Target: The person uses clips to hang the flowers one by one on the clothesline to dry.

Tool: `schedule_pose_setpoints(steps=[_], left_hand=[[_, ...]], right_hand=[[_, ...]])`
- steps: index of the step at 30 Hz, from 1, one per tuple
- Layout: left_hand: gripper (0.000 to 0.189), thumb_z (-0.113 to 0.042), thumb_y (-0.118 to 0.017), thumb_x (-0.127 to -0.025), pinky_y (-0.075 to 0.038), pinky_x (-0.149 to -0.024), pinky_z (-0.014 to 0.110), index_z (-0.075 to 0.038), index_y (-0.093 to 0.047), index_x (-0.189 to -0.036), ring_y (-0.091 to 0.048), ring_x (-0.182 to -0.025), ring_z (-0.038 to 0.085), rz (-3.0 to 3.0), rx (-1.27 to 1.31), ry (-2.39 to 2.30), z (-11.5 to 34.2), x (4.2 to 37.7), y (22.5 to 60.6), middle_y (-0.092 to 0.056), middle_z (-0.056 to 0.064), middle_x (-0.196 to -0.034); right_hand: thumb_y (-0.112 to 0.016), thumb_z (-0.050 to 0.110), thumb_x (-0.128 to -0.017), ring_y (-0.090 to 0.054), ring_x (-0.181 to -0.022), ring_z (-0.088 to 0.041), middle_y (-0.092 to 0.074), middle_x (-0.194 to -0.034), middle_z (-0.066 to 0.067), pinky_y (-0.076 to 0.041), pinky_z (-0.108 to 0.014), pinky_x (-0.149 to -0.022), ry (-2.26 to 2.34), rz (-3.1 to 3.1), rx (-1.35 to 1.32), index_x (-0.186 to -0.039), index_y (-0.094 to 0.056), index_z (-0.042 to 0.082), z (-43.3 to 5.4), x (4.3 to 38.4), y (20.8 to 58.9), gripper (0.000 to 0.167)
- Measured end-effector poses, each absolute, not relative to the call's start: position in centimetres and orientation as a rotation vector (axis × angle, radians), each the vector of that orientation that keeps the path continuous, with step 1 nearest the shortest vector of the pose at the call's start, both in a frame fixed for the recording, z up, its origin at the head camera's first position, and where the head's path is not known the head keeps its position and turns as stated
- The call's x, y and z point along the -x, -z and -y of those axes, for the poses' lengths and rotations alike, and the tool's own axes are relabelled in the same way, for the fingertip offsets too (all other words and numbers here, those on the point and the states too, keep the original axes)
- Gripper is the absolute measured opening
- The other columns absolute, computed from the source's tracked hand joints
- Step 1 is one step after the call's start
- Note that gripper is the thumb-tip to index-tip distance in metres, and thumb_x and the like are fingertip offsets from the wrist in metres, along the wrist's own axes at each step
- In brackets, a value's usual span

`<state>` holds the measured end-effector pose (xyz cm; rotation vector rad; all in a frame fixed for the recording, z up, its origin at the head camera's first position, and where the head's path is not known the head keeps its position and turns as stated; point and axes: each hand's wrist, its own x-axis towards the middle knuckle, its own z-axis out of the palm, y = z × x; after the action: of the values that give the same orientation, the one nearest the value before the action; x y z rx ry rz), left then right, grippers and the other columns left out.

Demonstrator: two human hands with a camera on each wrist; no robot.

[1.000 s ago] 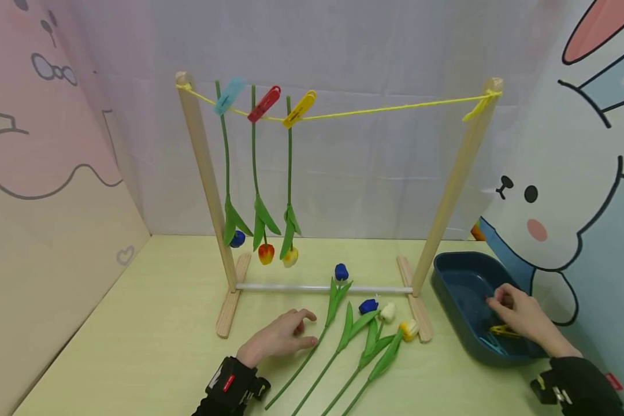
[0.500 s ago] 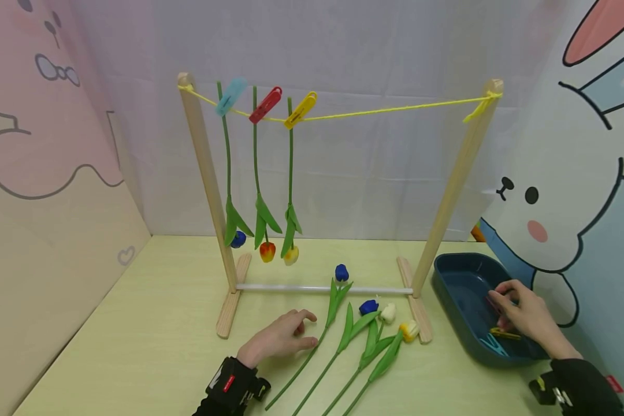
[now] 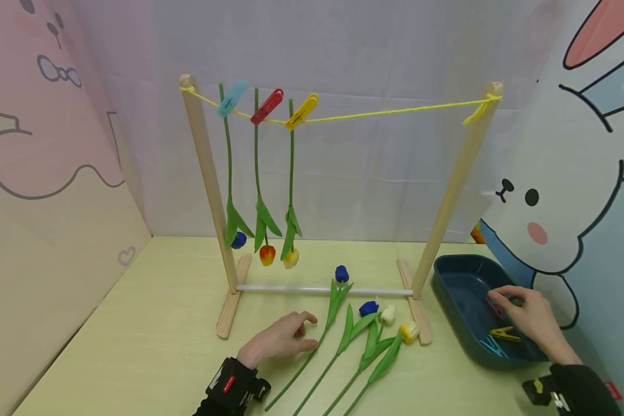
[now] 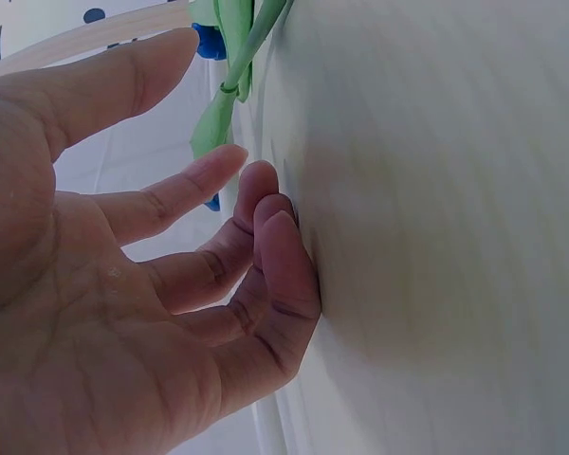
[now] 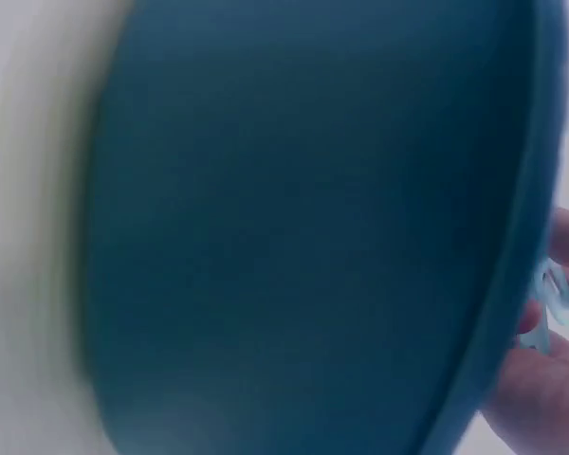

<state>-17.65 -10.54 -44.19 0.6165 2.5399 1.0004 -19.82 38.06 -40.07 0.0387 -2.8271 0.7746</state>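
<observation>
My right hand [image 3: 529, 313] is over the dark blue tray [image 3: 455, 312], fingers bent toward the thumb. In the right wrist view a light blue clothespin [image 5: 553, 296] shows between its fingers, partly hidden by the tray's rim. Inside the tray lie a yellow clothespin [image 3: 505, 333], a blue clothespin [image 3: 494, 346] and a reddish clothespin [image 3: 494, 308]. My left hand [image 3: 279, 337] rests on the table, fingers loosely bent and palm bare. Its thumb tip is right at the stem of a blue tulip [image 3: 341, 274], the leftmost of several lying on the table.
A wooden frame [image 3: 455, 190] stands behind the tulips, with a yellow string [image 3: 385, 112] tied across its posts. Three tulips hang head down at the left, under a light blue clothespin [image 3: 233, 99], a red clothespin [image 3: 267, 107] and a yellow clothespin [image 3: 301, 112].
My right hand has shifted slightly above the tray, uncovering more of the yellow, blue and reddish clothespins lying there. My left hand has stayed in place.
</observation>
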Motion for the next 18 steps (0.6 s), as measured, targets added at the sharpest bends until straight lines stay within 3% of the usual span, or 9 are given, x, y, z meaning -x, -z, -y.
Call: schedule_pose_setpoints(steps=[5, 10, 12, 18], left_hand=[[0.045, -0.027, -0.072, -0.094, -0.038, -0.068, 0.025, -0.004, -0.058, -0.13, -0.047, -0.079, 0.013, -2.531, -0.617, -1.006, 10.5, 17.7, 44.4, -0.053, 0.002, -0.09], [0.046, -0.027, -0.072, -0.094, -0.039, -0.07, 0.027, -0.004, -0.057, -0.131, -0.047, -0.081, 0.014, -2.53, -0.613, -1.0, 10.5, 17.7, 44.4, -0.053, 0.002, -0.092], [0.046, -0.027, -0.072, -0.094, -0.039, -0.07, 0.028, -0.004, -0.057, -0.131, -0.047, -0.081, 0.014, -2.531, -0.612, -1.0, 10.6, 17.7, 44.3, -0.054, 0.003, -0.092], [0.046, -0.026, -0.072, -0.094, -0.04, -0.07, 0.028, -0.004, -0.057, -0.131, -0.047, -0.081, 0.015, -2.529, -0.6, -1.005, 10.6, 17.7, 44.2, -0.054, 0.004, -0.093]], right_hand=[[-0.055, 0.02, -0.103, -0.041, -0.054, -0.005, -0.064, -0.1, -0.023, -0.031, -0.027, -0.052, -0.867, 2.696, -0.002, -0.12, -0.061, -0.006, -37.3, 19.1, 39.8, 0.031], [-0.061, 0.012, -0.098, -0.044, -0.064, 0.005, -0.051, -0.096, 0.019, -0.038, -0.016, -0.057, -0.956, 2.55, -0.025, -0.123, -0.052, -0.002, -36.7, 18.8, 39.4, 0.03], [-0.063, 0.014, -0.098, -0.045, -0.067, 0.007, -0.045, -0.089, 0.03, -0.038, -0.013, -0.059, -1.002, 2.512, -0.019, -0.119, -0.053, -0.001, -36.2, 18.6, 39.0, 0.028], [-0.067, 0.015, -0.097, -0.057, -0.07, 0.006, -0.058, -0.085, 0.032, -0.044, -0.009, -0.063, -1.232, 2.382, 0.017, -0.106, -0.063, 0.003, -34.1, 18.2, 37.4, 0.015]])
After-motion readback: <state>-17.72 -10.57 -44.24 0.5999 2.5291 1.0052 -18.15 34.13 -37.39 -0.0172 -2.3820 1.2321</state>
